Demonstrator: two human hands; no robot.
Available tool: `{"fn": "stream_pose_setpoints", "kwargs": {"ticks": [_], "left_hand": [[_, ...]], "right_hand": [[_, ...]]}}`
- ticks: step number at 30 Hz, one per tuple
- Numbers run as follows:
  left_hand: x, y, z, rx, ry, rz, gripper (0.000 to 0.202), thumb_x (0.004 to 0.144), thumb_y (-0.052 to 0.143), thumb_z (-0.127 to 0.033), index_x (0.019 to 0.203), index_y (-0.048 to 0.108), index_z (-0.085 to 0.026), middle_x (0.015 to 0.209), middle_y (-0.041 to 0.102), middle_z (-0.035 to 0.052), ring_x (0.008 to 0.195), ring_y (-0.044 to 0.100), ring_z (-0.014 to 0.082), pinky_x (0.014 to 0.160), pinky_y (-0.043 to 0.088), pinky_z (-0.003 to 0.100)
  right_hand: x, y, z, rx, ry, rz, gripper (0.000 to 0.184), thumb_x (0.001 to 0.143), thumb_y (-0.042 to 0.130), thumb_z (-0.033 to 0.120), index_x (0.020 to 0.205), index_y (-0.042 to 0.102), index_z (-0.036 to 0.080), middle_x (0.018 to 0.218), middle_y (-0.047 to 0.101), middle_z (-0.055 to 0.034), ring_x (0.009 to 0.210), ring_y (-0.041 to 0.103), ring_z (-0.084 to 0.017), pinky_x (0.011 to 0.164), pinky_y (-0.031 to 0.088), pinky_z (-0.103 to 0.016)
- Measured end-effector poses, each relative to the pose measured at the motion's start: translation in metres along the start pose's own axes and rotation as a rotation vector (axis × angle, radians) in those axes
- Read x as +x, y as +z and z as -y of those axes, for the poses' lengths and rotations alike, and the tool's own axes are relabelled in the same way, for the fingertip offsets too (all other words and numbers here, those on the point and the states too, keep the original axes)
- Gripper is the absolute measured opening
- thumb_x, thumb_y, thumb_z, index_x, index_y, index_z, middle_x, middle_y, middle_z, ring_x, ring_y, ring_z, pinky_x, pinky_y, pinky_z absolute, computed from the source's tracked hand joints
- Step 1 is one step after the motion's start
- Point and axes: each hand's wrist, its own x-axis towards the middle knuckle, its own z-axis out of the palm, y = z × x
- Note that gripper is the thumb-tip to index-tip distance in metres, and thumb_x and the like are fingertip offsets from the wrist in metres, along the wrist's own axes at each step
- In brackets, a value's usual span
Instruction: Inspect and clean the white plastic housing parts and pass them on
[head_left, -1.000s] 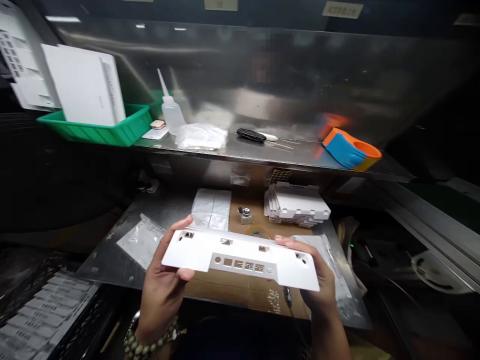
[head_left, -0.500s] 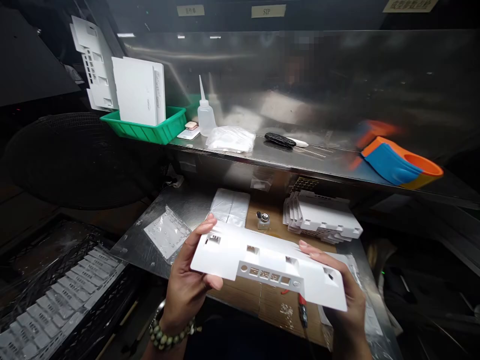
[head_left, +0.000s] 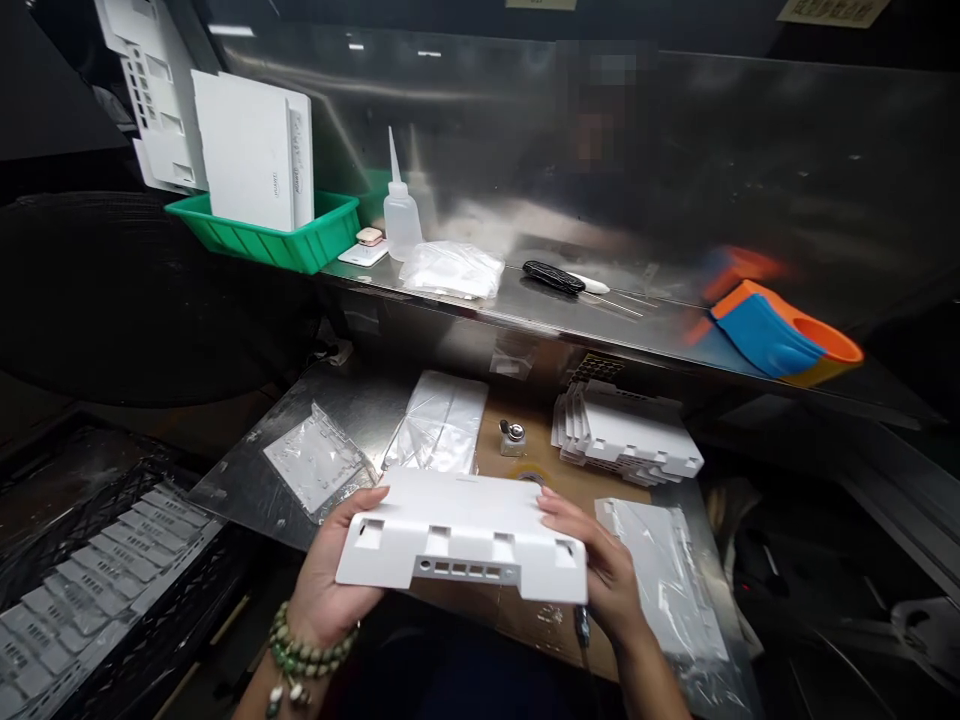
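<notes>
A white plastic housing panel (head_left: 465, 510) with a row of port cut-outs along its near side is held up between my hands over the worktable. My left hand (head_left: 334, 570) grips its left end, thumb on top, with a beaded bracelet at the wrist. At the right end, my right hand (head_left: 600, 570) closes round the edge. Beyond the panel stands a small glass jar with a metal lid (head_left: 513, 437). A roll of yellow tape (head_left: 529, 474) is partly covered by the panel. A dark cable-ended tool (head_left: 583, 625) hangs below my right hand.
Stacked white panels (head_left: 637, 430) stand at the table's back right. Bagged panels lie left (head_left: 319, 460) and right (head_left: 667, 570). The shelf carries a green bin (head_left: 262, 240), a squeeze bottle (head_left: 403, 225), screwdrivers (head_left: 559, 278) and a blue-orange holder (head_left: 780, 330). A crate of panels (head_left: 97, 590) sits lower left.
Both hands have shifted left with the panel, and it has turned more level, showing more of its flat top. My view has also moved slightly.
</notes>
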Motion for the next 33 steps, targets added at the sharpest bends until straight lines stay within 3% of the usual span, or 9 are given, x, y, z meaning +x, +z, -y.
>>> {"fn": "stream_pose_setpoints", "kwargs": {"ticks": [3, 5, 7, 10, 15, 20, 26, 33], "left_hand": [[-0.001, -0.006, -0.008, -0.037, 0.156, -0.09, 0.057, 0.083, 0.047, -0.003, 0.139, 0.055, -0.006, 0.095, 0.08, 0.0165, 0.089, 0.079, 0.035, 0.085, 0.065, 0.056], [-0.004, -0.011, -0.015, -0.049, 0.29, -0.12, 0.058, 0.078, 0.047, -0.002, 0.136, 0.057, -0.007, 0.091, 0.08, 0.015, 0.084, 0.079, 0.0337, 0.08, 0.066, 0.053], [-0.008, -0.015, -0.022, -0.068, 0.394, -0.141, 0.059, 0.076, 0.047, 0.0, 0.133, 0.058, -0.009, 0.088, 0.08, 0.013, 0.08, 0.079, 0.0321, 0.075, 0.068, 0.049], [-0.012, -0.022, -0.028, -0.098, 0.45, -0.166, 0.056, 0.075, 0.048, 0.001, 0.129, 0.059, -0.011, 0.086, 0.079, 0.0113, 0.075, 0.079, 0.0299, 0.069, 0.068, 0.044], [-0.014, -0.034, -0.031, -0.168, 0.468, -0.222, 0.05, 0.076, 0.049, 0.002, 0.123, 0.06, -0.01, 0.081, 0.078, 0.0112, 0.065, 0.078, 0.0274, 0.064, 0.068, 0.041], [-0.014, -0.041, -0.029, -0.203, 0.541, -0.243, 0.052, 0.076, 0.049, 0.002, 0.124, 0.06, -0.012, 0.086, 0.079, 0.0107, 0.066, 0.077, 0.0269, 0.066, 0.068, 0.041], [-0.014, -0.039, -0.027, -0.236, 0.528, -0.257, 0.053, 0.077, 0.05, 0.001, 0.127, 0.059, -0.013, 0.085, 0.079, 0.0082, 0.074, 0.079, 0.0284, 0.074, 0.068, 0.046], [-0.011, -0.03, -0.023, -0.256, 0.526, -0.216, 0.05, 0.077, 0.052, -0.002, 0.125, 0.062, -0.01, 0.09, 0.079, 0.0121, 0.081, 0.079, 0.0309, 0.08, 0.067, 0.052]], "right_hand": [[0.017, 0.013, -0.049, -0.369, 0.311, 0.096, 0.04, 0.101, 0.051, 0.033, 0.139, 0.06, 0.027, 0.145, 0.063, -0.0083, 0.136, 0.057, -0.024, 0.112, 0.05, -0.043], [0.03, 0.025, -0.086, -0.517, 0.473, 0.122, 0.032, 0.102, 0.052, 0.032, 0.127, 0.068, 0.02, 0.129, 0.071, -0.0122, 0.123, 0.065, -0.025, 0.106, 0.053, -0.045], [0.04, 0.04, -0.116, -0.624, 0.573, 0.178, 0.025, 0.1, 0.059, 0.034, 0.115, 0.07, 0.018, 0.12, 0.072, -0.0102, 0.114, 0.067, -0.024, 0.102, 0.054, -0.048], [0.043, 0.063, -0.141, -0.751, 0.636, 0.283, 0.03, 0.096, 0.067, 0.039, 0.117, 0.067, 0.017, 0.125, 0.067, -0.0086, 0.114, 0.065, -0.024, 0.1, 0.054, -0.049], [0.042, 0.072, -0.144, -0.831, 0.608, 0.319, 0.03, 0.097, 0.067, 0.037, 0.119, 0.066, 0.017, 0.126, 0.066, -0.0092, 0.114, 0.065, -0.024, 0.099, 0.055, -0.047], [0.076, 0.057, -0.145, -0.799, 0.505, 0.169, 0.034, 0.1, 0.062, 0.038, 0.128, 0.062, 0.019, 0.129, 0.064, -0.0094, 0.112, 0.065, -0.023, 0.096, 0.056, -0.046], [0.13, 0.062, -0.156, -0.752, 0.449, 0.11, 0.034, 0.099, 0.064, 0.037, 0.126, 0.062, 0.018, 0.13, 0.063, -0.0094, 0.109, 0.066, -0.022, 0.093, 0.058, -0.044], [0.138, 0.069, -0.16, -0.701, 0.403, 0.122, 0.028, 0.098, 0.065, 0.036, 0.119, 0.065, 0.017, 0.123, 0.066, -0.0081, 0.106, 0.066, -0.021, 0.092, 0.058, -0.043]]}}
